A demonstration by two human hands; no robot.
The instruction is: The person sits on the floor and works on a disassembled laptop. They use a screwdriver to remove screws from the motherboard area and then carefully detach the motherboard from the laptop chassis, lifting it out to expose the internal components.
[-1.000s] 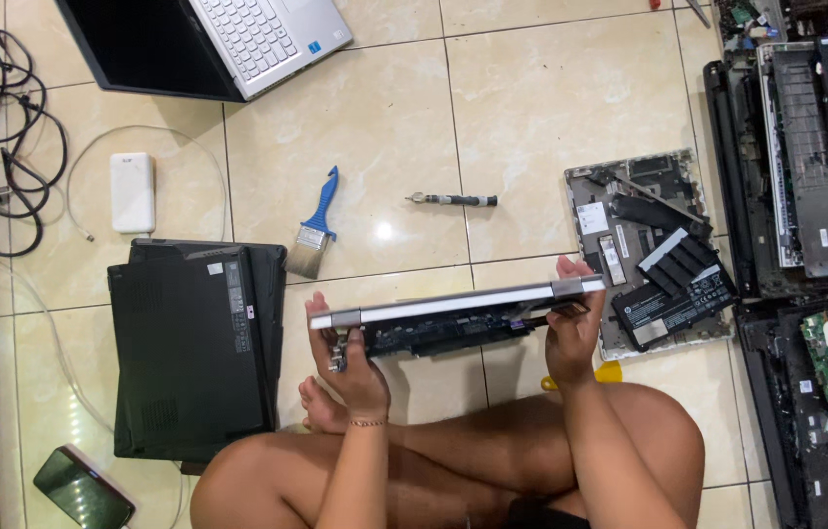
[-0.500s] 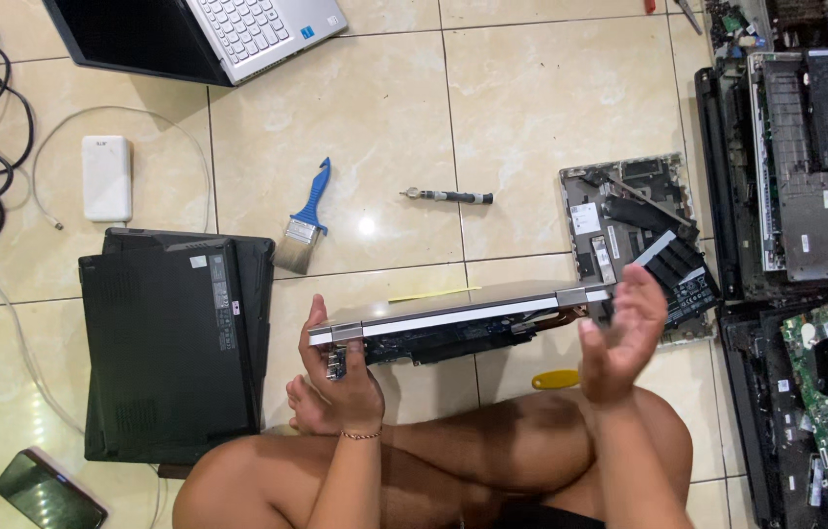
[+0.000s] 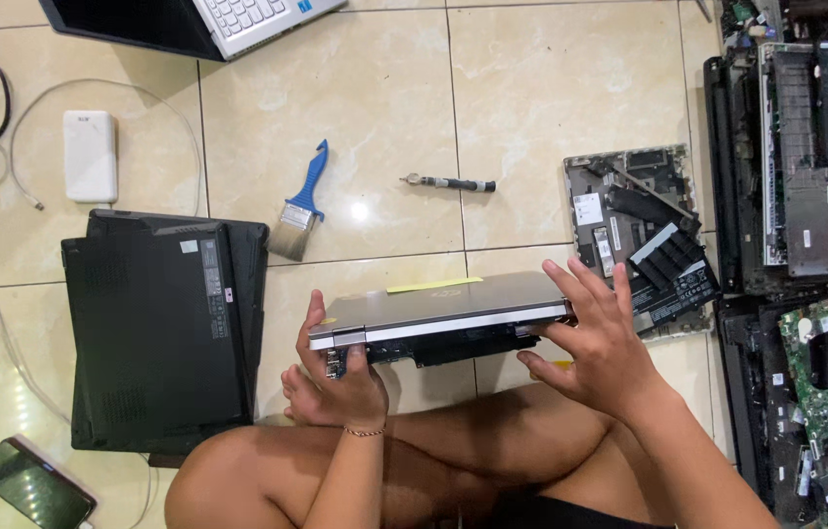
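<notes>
A closed silver-grey laptop (image 3: 438, 306) is held level above my crossed legs, its hinge edge toward me, with a yellow strip on its lid. My left hand (image 3: 340, 377) grips its near left corner, thumb on top and fingers beneath. My right hand (image 3: 598, 338) supports the right end with fingers spread across the lid and palm under the edge. A blue-handled paintbrush (image 3: 298, 206) and a small dark screwdriver (image 3: 448, 182) lie on the beige floor tiles beyond the laptop.
Stacked black laptops (image 3: 164, 328) lie at my left, a phone (image 3: 34, 485) near the lower left corner. A white power bank (image 3: 90, 155) with a cable, an open laptop (image 3: 189, 24), a stripped chassis (image 3: 641, 230) and several opened laptops with a green board (image 3: 810, 245) surround me.
The laptop has tipped from edge-on to flatter, lid now facing up. My right hand has shifted from the far right corner to a spread hold over the right end.
</notes>
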